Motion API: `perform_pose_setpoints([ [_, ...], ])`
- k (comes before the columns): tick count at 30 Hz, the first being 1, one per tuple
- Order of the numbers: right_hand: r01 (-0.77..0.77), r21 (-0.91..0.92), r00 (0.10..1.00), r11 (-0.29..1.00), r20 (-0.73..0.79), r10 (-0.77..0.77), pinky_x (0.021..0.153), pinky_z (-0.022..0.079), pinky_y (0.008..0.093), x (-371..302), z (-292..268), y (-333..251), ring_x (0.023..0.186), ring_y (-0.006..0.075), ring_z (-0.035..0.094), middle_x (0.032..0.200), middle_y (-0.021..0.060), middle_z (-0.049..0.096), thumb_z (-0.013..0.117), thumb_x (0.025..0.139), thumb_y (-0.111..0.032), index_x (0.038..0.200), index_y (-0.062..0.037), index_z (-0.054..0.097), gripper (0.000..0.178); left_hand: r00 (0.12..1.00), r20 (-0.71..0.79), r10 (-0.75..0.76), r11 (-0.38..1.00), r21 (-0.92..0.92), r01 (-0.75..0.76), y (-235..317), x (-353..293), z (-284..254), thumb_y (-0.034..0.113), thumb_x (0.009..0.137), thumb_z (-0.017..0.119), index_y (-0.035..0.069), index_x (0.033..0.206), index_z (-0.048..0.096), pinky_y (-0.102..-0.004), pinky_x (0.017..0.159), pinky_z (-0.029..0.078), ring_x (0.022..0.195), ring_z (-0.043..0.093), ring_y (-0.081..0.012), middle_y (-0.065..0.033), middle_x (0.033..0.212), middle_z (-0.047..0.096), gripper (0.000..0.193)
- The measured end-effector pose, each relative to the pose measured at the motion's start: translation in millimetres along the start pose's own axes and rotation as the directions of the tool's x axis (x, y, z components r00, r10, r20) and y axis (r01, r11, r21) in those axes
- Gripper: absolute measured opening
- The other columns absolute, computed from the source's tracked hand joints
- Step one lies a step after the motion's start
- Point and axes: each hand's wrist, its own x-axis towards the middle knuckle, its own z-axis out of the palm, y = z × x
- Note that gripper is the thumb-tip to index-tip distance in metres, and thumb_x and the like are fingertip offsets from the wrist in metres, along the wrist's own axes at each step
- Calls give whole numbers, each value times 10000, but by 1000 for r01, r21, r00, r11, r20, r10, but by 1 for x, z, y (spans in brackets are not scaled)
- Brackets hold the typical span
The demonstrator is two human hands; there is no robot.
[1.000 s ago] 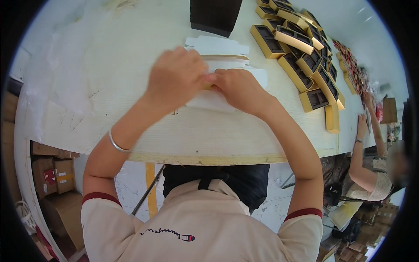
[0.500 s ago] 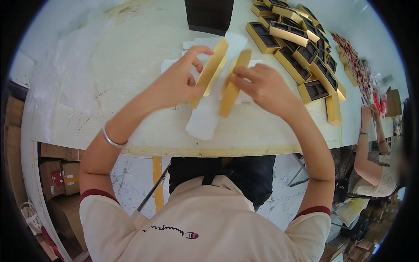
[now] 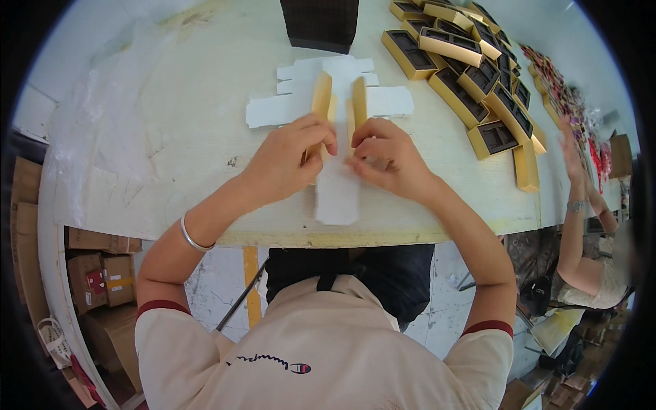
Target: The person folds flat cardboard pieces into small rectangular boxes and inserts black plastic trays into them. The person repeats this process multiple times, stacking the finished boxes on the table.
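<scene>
A flat cardboard box blank (image 3: 338, 198), white inside and gold outside, lies on the table in front of me. Its two long gold side walls stand up, nearly parallel. My left hand (image 3: 292, 156) has thumb and curled fingers closed about the near part of the left gold wall (image 3: 323, 96). At the right gold wall (image 3: 360, 99), my right hand (image 3: 391, 158) pinches the near part with bent fingers. White flaps (image 3: 389, 101) spread flat to both sides and at the far end. The fingers partly hide the walls' near ends.
Beyond the blank stands a black block (image 3: 319, 27). Gold boxes with black inserts (image 3: 465, 96) are heaped at the right. Clear plastic sheeting (image 3: 113, 137) lies at the left. Another person's arm (image 3: 572, 205) reaches over the table at far right. Cartons (image 3: 102, 280) sit under the table's left.
Both hands have moved nearer to me along the blank. The gold walls, tilted before, now stand straighter, and the blank has turned to point squarely at me.
</scene>
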Motion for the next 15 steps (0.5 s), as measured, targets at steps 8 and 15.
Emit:
perform_pose_setpoints([
  [8, -275, 291, 961, 916, 98, 258, 605, 422, 290, 16, -1, -2, 672, 181, 471, 761, 70, 480, 661, 799, 10, 801, -26, 478, 186, 996, 55, 76, 994, -79, -71, -8, 0, -4, 54, 747, 740, 58, 1061, 609, -262, 620, 465, 724, 572, -151, -46, 862, 598, 340],
  [15, -405, 342, 913, 848, 189, 361, 654, 425, 274, 23, 1, -1, 693, 154, 468, 834, 57, 505, 660, 805, 8, 916, -45, 500, 202, 966, -105, 238, 945, 255, -205, -8, 10, 14, 60, 778, 712, 36, 919, 600, -292, 572, 436, 607, 532, -193, -78, 763, 554, 182],
])
